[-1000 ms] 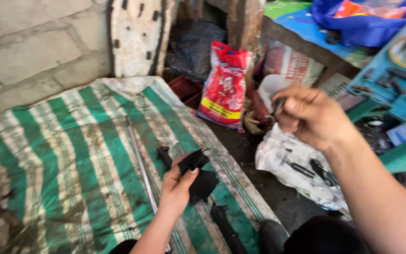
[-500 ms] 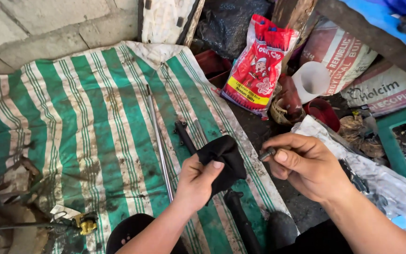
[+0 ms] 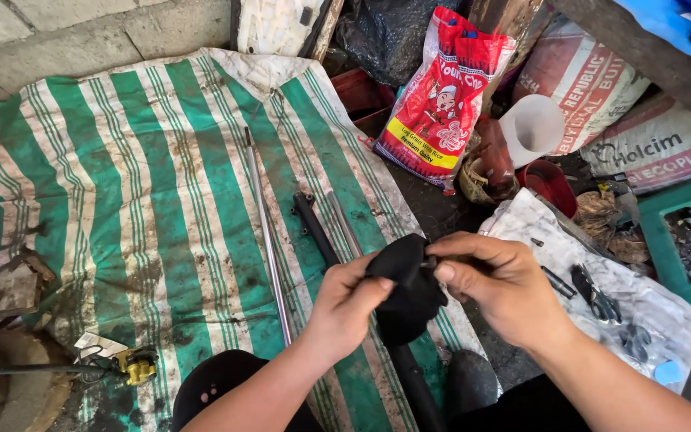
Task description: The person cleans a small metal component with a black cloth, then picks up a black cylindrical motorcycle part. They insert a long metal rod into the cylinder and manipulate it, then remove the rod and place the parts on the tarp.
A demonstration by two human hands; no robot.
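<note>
My left hand grips a black cloth from its left side. My right hand pinches a small dark metal part at the cloth's upper right edge, the part mostly hidden by cloth and fingers. Both hands meet over the right edge of a green-and-white striped tarp. A black fork tube lies on the tarp just beyond my hands and passes under them. A long thin metal rod lies to its left.
A red rice bag, a white plastic cup and cement sacks stand at the back right. A white plastic sheet with pliers and small parts lies at the right. A green crate is at the far right. A concrete block wall runs behind.
My right hand came down from near the white cup to the cloth and now pinches a small part against it. My left hand kept hold of the black cloth.
</note>
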